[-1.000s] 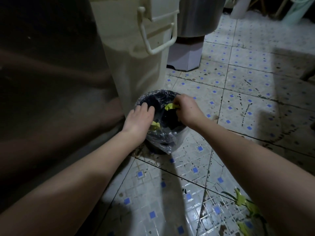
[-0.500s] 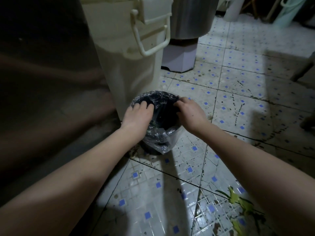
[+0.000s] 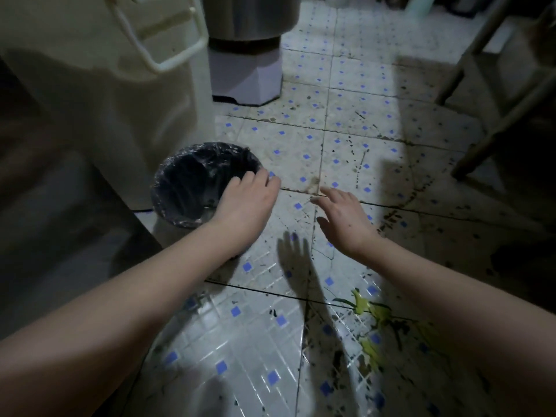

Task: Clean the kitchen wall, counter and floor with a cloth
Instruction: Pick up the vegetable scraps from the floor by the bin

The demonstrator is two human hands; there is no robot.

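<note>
Two empty hands, left hand (image 3: 246, 203) and right hand (image 3: 346, 219), fingers spread, pointing forward over soiled floor (image 3: 346, 139).

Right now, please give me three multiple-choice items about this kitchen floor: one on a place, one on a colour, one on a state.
1. Where is the small bin?
A. beside the cream container
B. under the stool
C. on a counter

2. What colour are the small squares on the floor tiles?
A. red
B. blue
C. black

3. What are the hands holding?
A. a cloth
B. green scraps
C. nothing

Answers: 1 A, it stands by the cream container. 2 B, the squares are blue. 3 C, left hand and right hand are open and empty.
</note>
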